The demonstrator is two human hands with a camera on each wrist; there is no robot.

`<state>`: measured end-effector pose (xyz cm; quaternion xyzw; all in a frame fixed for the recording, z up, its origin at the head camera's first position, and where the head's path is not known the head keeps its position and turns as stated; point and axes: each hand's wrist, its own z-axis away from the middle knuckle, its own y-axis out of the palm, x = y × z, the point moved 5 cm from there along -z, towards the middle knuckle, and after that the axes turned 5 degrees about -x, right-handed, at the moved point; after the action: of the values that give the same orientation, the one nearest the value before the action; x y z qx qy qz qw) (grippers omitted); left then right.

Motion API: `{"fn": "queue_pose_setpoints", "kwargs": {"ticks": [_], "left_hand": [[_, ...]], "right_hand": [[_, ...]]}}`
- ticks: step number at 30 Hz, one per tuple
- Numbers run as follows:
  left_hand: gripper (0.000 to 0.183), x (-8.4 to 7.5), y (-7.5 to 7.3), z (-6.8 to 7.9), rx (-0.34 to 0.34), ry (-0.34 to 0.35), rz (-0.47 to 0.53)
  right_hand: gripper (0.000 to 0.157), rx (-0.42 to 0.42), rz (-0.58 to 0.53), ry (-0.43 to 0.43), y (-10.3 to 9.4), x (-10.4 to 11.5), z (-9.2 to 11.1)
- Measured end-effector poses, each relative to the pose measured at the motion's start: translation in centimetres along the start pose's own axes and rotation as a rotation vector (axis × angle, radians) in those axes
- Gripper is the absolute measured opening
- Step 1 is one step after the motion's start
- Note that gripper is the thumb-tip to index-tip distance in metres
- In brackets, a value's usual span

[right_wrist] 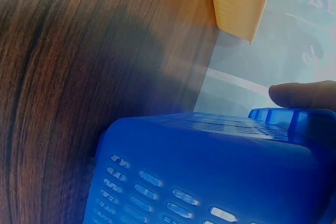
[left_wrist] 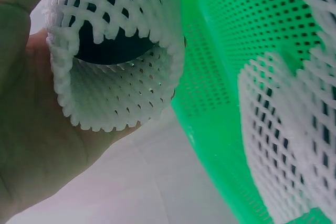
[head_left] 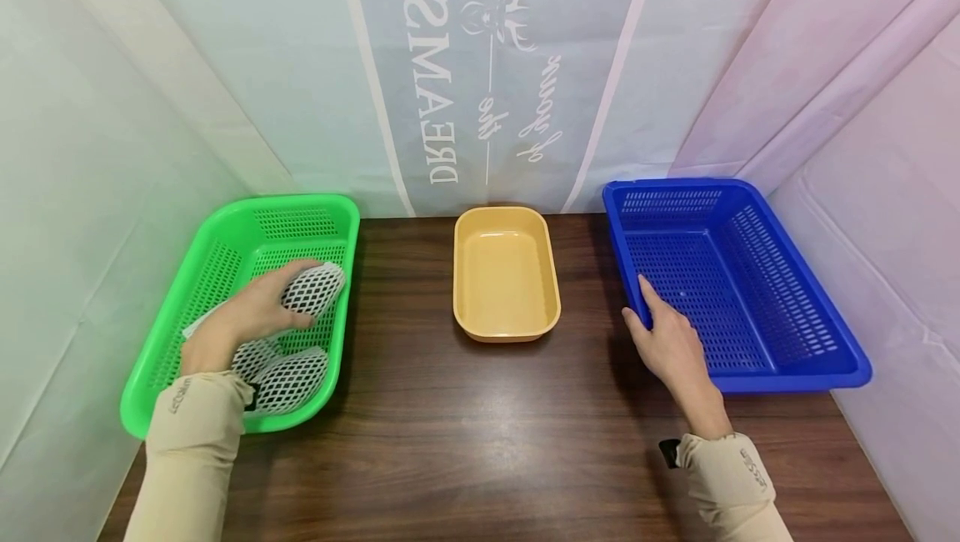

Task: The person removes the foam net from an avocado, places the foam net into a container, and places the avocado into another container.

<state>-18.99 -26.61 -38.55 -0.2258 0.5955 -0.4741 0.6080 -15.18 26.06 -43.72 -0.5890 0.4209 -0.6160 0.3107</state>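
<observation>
My left hand point(head_left: 258, 308) grips a dark, rounded object in a white foam net sleeve point(head_left: 313, 288), over the green basket point(head_left: 347, 233). The left wrist view shows the sleeve's open end, with a smooth dark surface inside; the object's kind cannot be told. Below the hand, more net-sleeved objects point(head_left: 292, 381) lie in the basket, partly hidden by the hand and sleeve. At the other side, my right hand point(head_left: 671, 346) holds the left rim of the blue basket point(head_left: 795, 275), thumb outside and fingers on the inner side. No objects show inside that basket.
A yellow rectangular tub point(head_left: 507, 332) stands between the two baskets on the dark wooden table point(head_left: 480, 442). Behind it hangs a printed cloth point(head_left: 495, 92), and pale cloth walls point(head_left: 67, 192) close in both sides.
</observation>
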Motion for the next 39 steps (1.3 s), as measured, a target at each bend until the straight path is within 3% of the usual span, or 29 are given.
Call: {"fn": "queue_pose_setpoints", "kwargs": {"ticks": [9,19,30,39], "left_hand": [[0.083,-2.4,-0.3,0.2,-0.052,0.067,-0.005],[0.080,-5.6,0.7,0.4,-0.061,0.163,-0.002],[0.083,-7.0,2.0,0.9,-0.026,0.110,-0.031],[0.083,-8.3,3.2,1.3,-0.029,0.122,-0.066]], "right_hand": [[0.065,-0.013,0.006,-0.006,0.0,0.0,0.0],[0.065,-0.096,0.007,-0.073,-0.3,0.2,0.1],[0.064,-0.126,-0.001,-0.094,-0.3,0.3,0.2],[0.063,-0.141,-0.002,-0.105,-0.4,0.3,0.2]]}}
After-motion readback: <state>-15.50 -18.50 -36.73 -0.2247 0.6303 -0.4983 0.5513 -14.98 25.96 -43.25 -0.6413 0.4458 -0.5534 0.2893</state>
